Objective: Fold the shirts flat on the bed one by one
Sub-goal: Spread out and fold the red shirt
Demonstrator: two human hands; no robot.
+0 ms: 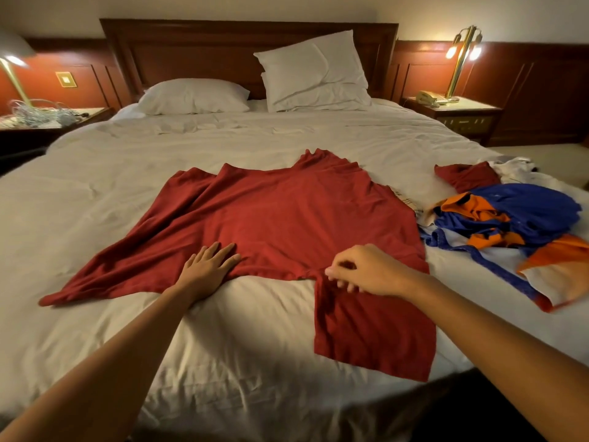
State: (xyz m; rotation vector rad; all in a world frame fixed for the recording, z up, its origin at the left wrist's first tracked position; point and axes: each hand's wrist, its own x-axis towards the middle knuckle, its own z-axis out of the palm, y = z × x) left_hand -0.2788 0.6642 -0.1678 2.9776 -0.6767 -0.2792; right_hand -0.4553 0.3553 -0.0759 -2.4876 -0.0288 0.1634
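The dark red soft-fabric shirt lies spread in the middle of the bed, its body mostly flat, one sleeve trailing out to the left and the other hanging toward the near edge. It looks light and limp: it creases easily, keeps no shape of its own and will probably drag and bunch if pulled from one point. The sensible places to hold it are seams and edges, namely shoulder, sleeve joint and hem, with a flat palm to pin the rest.

The left hand rests on the cloth near its near edge, fingers straight and spread, pressing it down. The right hand has its fingers curled and appears to pinch a fold where the near sleeve meets the body.

The white rumpled bed sheet is soft and wrinkled, so it gives little firm backing. A loose heap of blue, orange and white garments lies at the right, just beside the shirt. Two white pillows lean by the dark wooden headboard. A brass bedside lamp glows on the right nightstand; the light is dim and warm.
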